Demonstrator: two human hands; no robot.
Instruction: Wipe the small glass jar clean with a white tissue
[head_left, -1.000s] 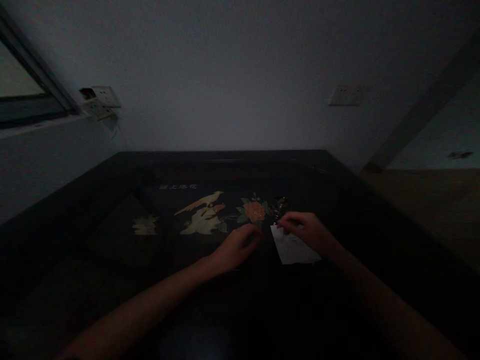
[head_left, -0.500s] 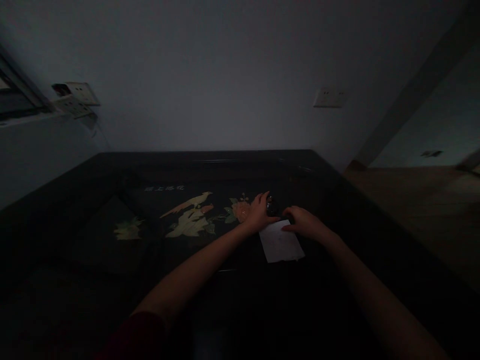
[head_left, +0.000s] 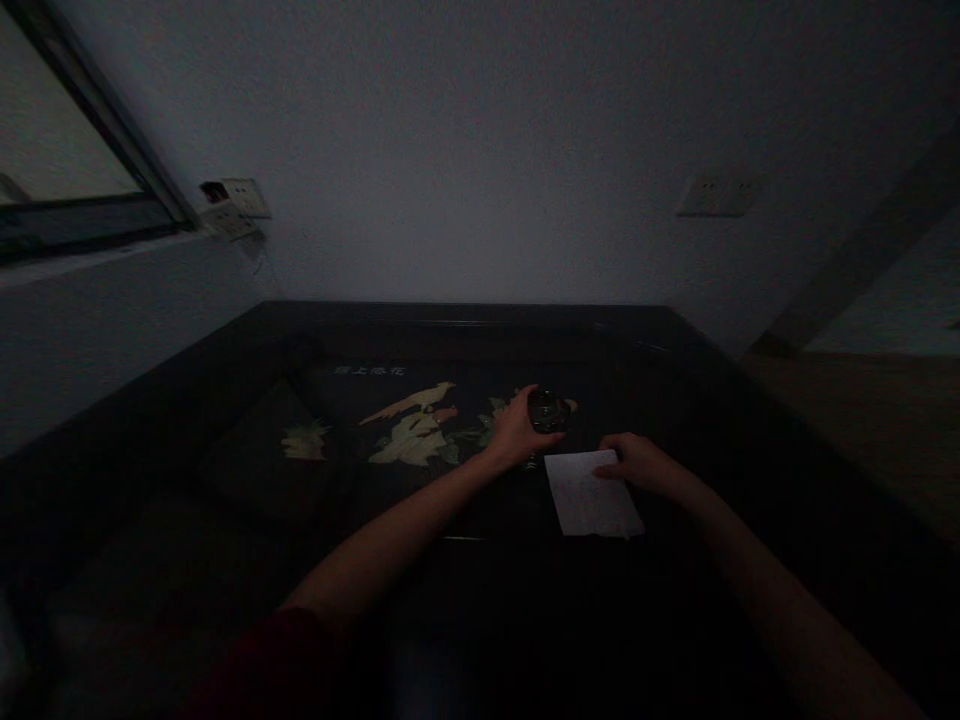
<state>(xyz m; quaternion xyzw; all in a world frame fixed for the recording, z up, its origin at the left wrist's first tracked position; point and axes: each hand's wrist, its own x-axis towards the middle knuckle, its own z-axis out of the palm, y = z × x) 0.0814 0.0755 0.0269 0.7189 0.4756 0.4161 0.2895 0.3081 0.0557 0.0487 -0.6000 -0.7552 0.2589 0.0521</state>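
Observation:
Over the decorated dark panel, my left hand (head_left: 516, 430) is wrapped round the near left side of a dark, shiny round object (head_left: 549, 411), perhaps glass; the dim light hides its exact kind. To the right, my right hand (head_left: 631, 463) pinches the upper right edge of a white sheet of paper (head_left: 592, 497), thumb on top and fingers behind. The paper hangs or lies toward me, a short way from the round object. Its lower edge looks uneven, and faint marks show on it.
A black headboard-like surface (head_left: 465, 312) carries a bird-and-flower inlay (head_left: 412, 437) and pale lettering. Behind it is a grey wall with sockets (head_left: 721, 192) at the right and more sockets (head_left: 246, 198) near a window (head_left: 67, 130). Wooden floor shows at the far right.
My right hand has drawn the paper right and toward me, apart from the round object. My left hand stays on that object, which now shows more fully. The view has turned left.

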